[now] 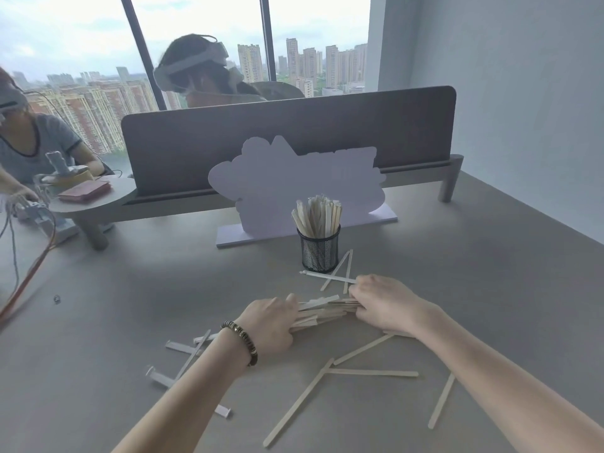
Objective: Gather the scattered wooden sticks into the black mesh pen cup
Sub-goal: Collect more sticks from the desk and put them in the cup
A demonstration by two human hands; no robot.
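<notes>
Both hands have a curled grip on the bundle of sticks (322,310), left hand (271,325) and right hand (382,305) at opposite ends, lying crosswise just in front of the cup (319,250). Right hand's nearer it.

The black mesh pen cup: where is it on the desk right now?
In the head view, the black mesh pen cup stands upright at desk centre, just in front of the white cutout sign and beyond both hands, already holding sticks.
</notes>
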